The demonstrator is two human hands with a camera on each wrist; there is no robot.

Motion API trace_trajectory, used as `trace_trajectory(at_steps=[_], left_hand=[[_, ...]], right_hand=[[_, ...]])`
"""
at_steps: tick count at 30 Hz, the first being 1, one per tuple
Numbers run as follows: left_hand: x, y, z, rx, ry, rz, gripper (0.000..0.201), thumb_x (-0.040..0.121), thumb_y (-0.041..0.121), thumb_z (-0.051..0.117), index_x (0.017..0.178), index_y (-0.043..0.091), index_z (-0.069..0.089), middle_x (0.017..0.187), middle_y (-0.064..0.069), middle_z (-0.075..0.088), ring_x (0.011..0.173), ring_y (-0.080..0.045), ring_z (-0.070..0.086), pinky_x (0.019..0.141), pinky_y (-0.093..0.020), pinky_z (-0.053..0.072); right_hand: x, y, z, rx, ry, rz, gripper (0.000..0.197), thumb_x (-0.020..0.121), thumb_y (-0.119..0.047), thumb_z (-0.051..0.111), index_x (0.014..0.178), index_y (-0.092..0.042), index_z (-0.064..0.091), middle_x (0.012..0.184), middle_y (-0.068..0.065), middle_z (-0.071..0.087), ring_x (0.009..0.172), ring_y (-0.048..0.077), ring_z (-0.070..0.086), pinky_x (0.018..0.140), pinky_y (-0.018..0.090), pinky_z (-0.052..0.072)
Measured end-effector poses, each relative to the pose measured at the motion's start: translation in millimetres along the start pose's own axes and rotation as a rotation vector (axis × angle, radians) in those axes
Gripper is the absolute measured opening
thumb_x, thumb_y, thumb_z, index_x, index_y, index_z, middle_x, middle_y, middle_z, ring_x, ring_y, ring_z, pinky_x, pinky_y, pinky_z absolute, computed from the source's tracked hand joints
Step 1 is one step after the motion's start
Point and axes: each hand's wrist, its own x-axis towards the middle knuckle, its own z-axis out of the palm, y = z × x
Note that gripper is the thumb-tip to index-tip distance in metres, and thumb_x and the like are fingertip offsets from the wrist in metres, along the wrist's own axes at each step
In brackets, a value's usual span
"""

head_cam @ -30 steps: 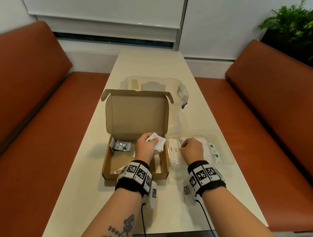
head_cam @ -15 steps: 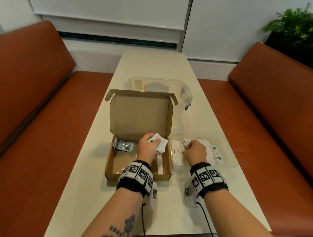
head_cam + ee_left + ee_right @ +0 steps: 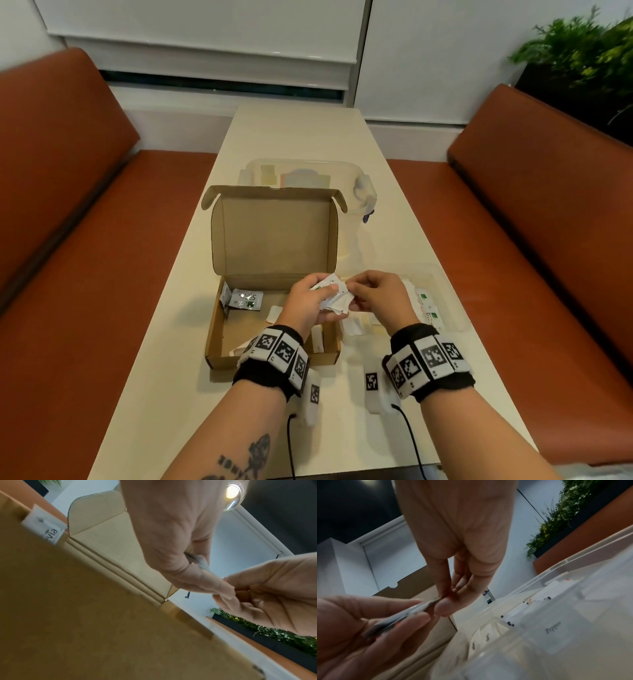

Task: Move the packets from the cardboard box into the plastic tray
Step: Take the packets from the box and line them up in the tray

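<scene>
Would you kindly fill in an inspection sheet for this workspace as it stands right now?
Surface: long cream table, between two orange benches.
Job's things: open cardboard box with a few packets left, one reading Stevia; clear plastic tray to its right, holding sorted packets.
Clutter: lidded plastic container behind the box.
Hands: left hand holds a bunch of packets; right hand pinches its edge.
Cables: black wrist cables run off the near edge.
Surroundings: green plant, white blinds.

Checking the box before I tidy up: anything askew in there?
Yes. One silver packet stands on edge against the cardboard box's left wall, beside a flat one. Nothing looks spilled or torn.
</scene>
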Motion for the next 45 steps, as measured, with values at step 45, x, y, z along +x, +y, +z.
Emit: trace_trajectory(at_steps=[45], left_hand=[[19, -23, 66, 0.198, -0.164, 0.063, 0.014, 0.086, 0.022, 0.069, 0.100, 0.019, 0.069, 0.124, -0.014, 0.050, 0.101, -0.024, 0.064, 0.064, -0.030, 0.059]], right_hand=[[5, 9, -93, -0.137, -0.058, -0.073, 0.028, 0.073, -0.004, 0.078, 0.094, -0.012, 0.062, 0.069, 0.004, 0.071, 0.066, 0.015, 0.070, 0.068, 0.024, 0.056]])
